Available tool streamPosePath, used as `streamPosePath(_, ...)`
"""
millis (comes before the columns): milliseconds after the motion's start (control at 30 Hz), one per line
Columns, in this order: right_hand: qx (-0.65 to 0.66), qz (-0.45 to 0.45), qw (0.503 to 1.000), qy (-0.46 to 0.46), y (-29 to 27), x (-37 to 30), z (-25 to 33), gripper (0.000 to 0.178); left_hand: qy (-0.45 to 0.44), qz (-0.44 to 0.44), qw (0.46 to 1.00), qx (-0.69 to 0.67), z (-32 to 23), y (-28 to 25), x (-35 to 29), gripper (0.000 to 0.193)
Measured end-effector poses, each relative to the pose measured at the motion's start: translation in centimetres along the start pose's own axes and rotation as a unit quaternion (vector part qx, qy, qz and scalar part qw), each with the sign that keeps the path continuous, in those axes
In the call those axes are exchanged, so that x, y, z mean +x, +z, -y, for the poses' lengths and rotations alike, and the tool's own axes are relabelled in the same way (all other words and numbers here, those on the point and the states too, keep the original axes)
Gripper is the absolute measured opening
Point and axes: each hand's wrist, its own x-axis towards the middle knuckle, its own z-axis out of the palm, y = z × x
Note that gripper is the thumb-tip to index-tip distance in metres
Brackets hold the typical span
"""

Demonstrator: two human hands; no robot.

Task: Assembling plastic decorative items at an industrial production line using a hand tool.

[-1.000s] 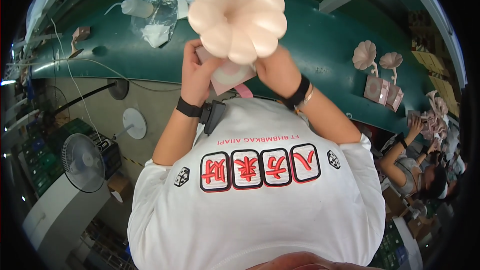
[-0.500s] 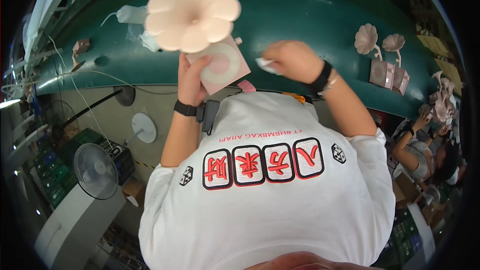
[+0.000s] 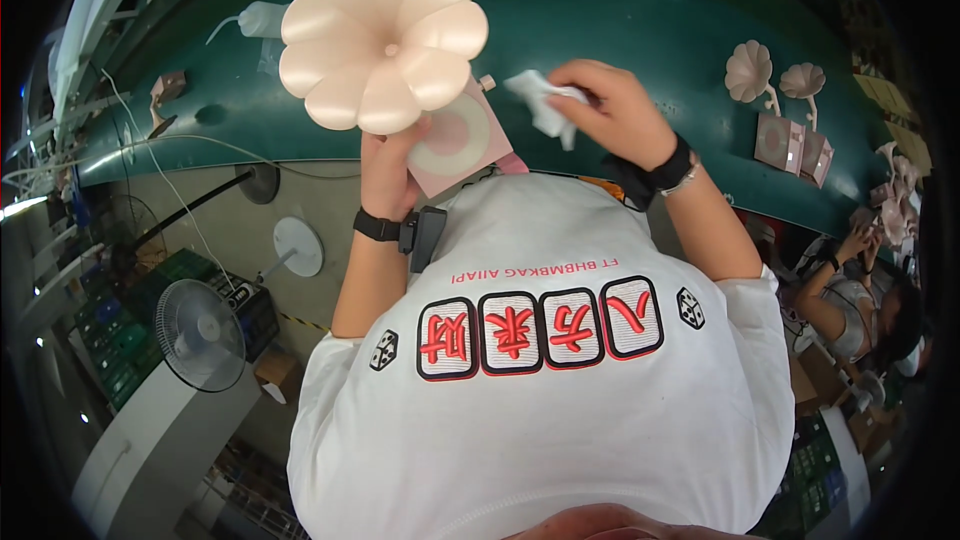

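My left hand grips a small pink gramophone by its square base, above the table's near edge. Its cream, petal-shaped horn spreads over the base and covers part of my fingers. A pale ring marks the face of the base, and a small knob sticks out at its upper right corner. To the right of it, my right hand pinches a crumpled white cloth or tissue, which hangs apart from the gramophone.
The green table runs across the far side. Two similar gramophones stand at its right, with more horns beyond, near another person. A white squeeze bottle lies behind the horn. At the left are a pink piece and a fan.
The horn has tipped to face me more and moved slightly nearer. My right hand has shifted a little to the right, and more of the white cloth or tissue shows, fanned out.
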Motion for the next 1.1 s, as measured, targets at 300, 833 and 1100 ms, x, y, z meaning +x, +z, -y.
streamPosePath(300,0.019,0.044,0.999,0.020,4.6,3.0,0.5,0.027,0.006,-0.017,1.000,0.022,0.2,1.9,-1.0,0.065)
streamPosePath(833,0.017,0.046,0.998,-0.049,6.0,2.7,-2.4,0.035,0.005,-0.002,0.997,0.074,1.6,1.6,-1.5,0.052)
streamPosePath(1100,0.093,0.051,0.994,-0.039,5.4,2.2,-1.3,0.048,-0.015,-0.014,0.998,0.065,2.4,1.4,-1.9,0.050)
